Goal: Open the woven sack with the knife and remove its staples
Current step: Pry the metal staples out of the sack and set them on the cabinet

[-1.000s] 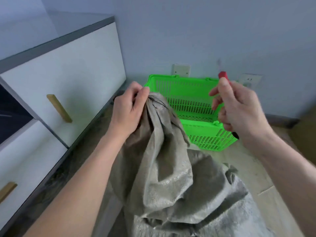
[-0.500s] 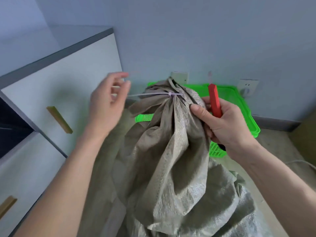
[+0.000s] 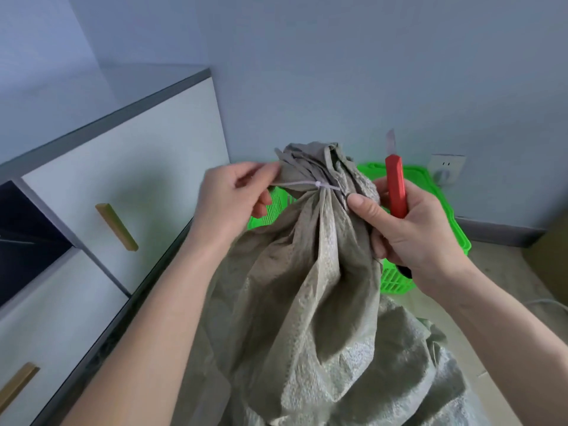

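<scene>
A grey woven sack [image 3: 310, 296] stands in front of me, its neck bunched and cinched by a white cable tie [image 3: 310, 185]. My left hand [image 3: 233, 201] pinches the tie's loose tail at the left of the neck. My right hand [image 3: 408, 229] presses its thumb against the right side of the neck and also holds a red-handled knife [image 3: 396, 189] upright, blade pointing up and clear of the sack.
A green plastic basket [image 3: 455, 222] sits on the floor behind the sack, against the wall. A white cabinet [image 3: 129, 167] with wooden handles stands close on the left. Wall sockets [image 3: 445, 173] are behind the basket. A white cable lies on the floor at right.
My left hand let go of the sack top, reached out for the tie's tail and now pinches it close to the neck. My right hand came in and grips the neck with the knife.
</scene>
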